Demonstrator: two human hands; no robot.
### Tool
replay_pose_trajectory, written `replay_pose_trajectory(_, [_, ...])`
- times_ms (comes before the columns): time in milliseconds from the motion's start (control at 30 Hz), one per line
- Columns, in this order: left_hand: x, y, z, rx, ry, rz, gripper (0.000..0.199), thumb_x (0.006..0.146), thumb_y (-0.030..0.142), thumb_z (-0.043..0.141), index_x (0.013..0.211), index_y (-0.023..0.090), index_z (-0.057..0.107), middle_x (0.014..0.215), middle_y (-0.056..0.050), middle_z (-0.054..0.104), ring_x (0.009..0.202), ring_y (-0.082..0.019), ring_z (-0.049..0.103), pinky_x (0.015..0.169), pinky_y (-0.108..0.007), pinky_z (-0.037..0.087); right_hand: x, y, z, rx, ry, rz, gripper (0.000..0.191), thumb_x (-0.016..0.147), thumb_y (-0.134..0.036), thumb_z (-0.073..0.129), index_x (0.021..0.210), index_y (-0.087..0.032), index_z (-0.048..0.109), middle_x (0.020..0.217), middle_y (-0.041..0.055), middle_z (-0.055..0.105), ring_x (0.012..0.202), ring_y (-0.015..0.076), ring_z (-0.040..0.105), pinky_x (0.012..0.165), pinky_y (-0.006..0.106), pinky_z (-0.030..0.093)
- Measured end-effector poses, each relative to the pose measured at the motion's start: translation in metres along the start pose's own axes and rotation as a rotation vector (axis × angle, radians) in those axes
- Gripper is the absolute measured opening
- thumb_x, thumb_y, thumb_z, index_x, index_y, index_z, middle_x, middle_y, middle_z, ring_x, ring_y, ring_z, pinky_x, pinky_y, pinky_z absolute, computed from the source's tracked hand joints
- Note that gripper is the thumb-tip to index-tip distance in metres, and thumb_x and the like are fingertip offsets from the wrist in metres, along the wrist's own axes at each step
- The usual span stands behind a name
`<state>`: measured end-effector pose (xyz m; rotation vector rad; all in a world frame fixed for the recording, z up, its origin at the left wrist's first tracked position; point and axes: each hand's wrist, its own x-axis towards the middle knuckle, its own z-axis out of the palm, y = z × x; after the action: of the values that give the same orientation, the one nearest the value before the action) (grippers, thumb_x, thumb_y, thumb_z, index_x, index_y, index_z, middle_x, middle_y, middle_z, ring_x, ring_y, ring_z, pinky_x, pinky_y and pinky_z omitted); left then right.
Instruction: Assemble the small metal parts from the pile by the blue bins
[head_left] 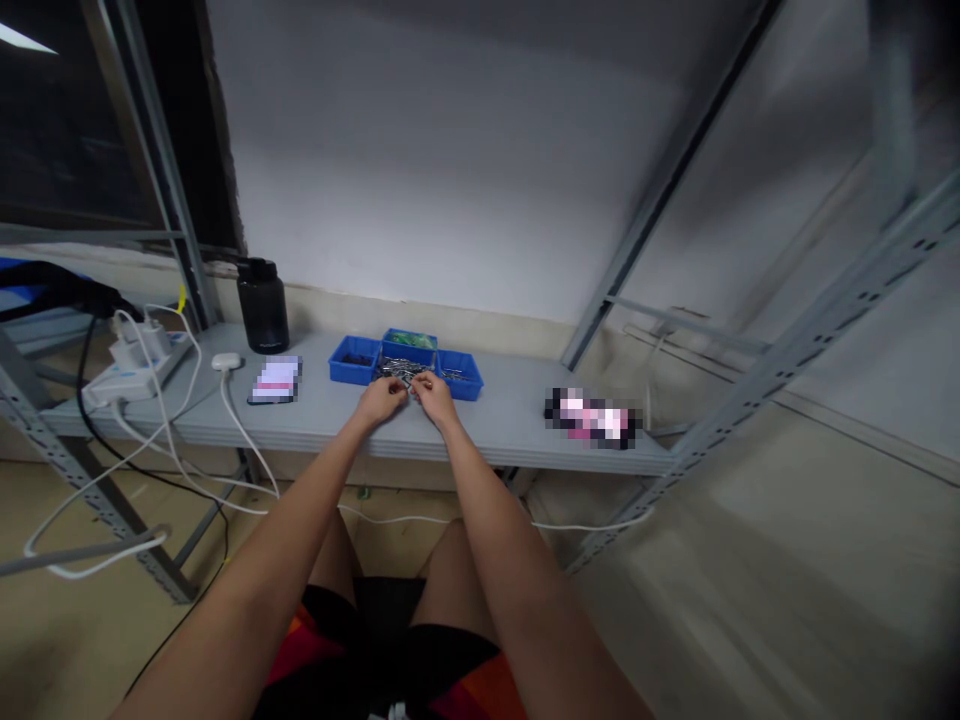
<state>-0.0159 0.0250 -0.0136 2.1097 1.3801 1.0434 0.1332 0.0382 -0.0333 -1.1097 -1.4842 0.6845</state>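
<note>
Over the front of the grey shelf, my left hand and my right hand come close together with fingers pinched. Whatever sits between the fingertips is too small to name. Just behind them lies a heap of small shiny metal parts. A blue bin on the left contains dark small pieces. Another blue bin on the right has thin metal pieces in it. Behind the heap, a third blue bin holds green and clear material.
A black bottle stands at the back left, with a phone and a white charger near it. White cables run from a power strip over the shelf edge. A blurred-out device lies at right; metal uprights frame the shelf.
</note>
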Motion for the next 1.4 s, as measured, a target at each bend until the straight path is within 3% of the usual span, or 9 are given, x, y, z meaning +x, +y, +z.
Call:
replay_pose_trajectory(233, [0.001,-0.003,0.0,-0.035,-0.001,0.026,0.026,0.082,0.028,0.056,0.091,0.013,0.076,0.09,-0.01,0.075,0.081,-0.022,0.064,0.079,-0.031,0.048,0.0,-0.001,-0.001,-0.005,0.0,0.011,0.01,0.078,-0.031,0.056,0.078,-0.02,0.058,0.064,-0.0021,0.063,0.063,0.0144,0.06,0.064,0.025,0.046])
replay_pose_trajectory(400, [0.002,-0.002,-0.003,-0.108,0.109,-0.017,0.02,0.082,0.022,0.058,0.087,0.013,0.075,0.092,-0.01,0.075,0.083,-0.021,0.065,0.08,-0.03,0.048,-0.004,-0.007,-0.001,-0.023,-0.011,0.021,0.008,0.079,-0.028,0.057,0.078,-0.02,0.059,0.064,-0.0023,0.064,0.064,0.0148,0.061,0.067,0.026,0.047])
replay_pose_trajectory(567, [0.005,-0.005,-0.003,-0.185,0.2,-0.026,0.015,0.081,0.02,0.062,0.085,0.012,0.074,0.089,-0.01,0.075,0.082,-0.021,0.065,0.079,-0.03,0.048,-0.008,-0.013,0.0,-0.177,-0.113,-0.008,0.006,0.078,-0.023,0.06,0.078,-0.019,0.064,0.071,0.0001,0.068,0.071,0.0159,0.063,0.075,0.028,0.048])
replay_pose_trajectory(800, [0.005,-0.011,0.0,-0.208,0.203,0.025,0.014,0.08,0.022,0.064,0.085,0.012,0.073,0.087,-0.009,0.074,0.082,-0.021,0.066,0.08,-0.031,0.049,-0.008,-0.015,0.0,-0.277,-0.141,-0.032,0.014,0.08,-0.021,0.061,0.089,-0.016,0.071,0.089,0.0063,0.073,0.082,0.018,0.065,0.083,0.031,0.049])
replay_pose_trajectory(1200, [0.006,-0.011,0.003,-0.172,0.176,0.071,0.015,0.079,0.022,0.066,0.088,0.014,0.075,0.094,-0.01,0.075,0.087,-0.022,0.067,0.083,-0.033,0.052,-0.005,-0.004,-0.003,-0.294,-0.097,-0.088,0.014,0.082,-0.023,0.061,0.089,-0.019,0.072,0.081,0.0026,0.073,0.076,0.0163,0.064,0.074,0.026,0.048])
replay_pose_trajectory(1400, [0.005,-0.008,0.002,-0.164,0.164,0.074,0.015,0.08,0.022,0.065,0.088,0.014,0.075,0.094,-0.009,0.075,0.086,-0.021,0.067,0.083,-0.032,0.052,-0.005,-0.005,-0.003,-0.321,-0.123,-0.078,0.015,0.084,-0.022,0.06,0.09,-0.019,0.073,0.085,0.0044,0.074,0.081,0.0179,0.066,0.078,0.028,0.049])
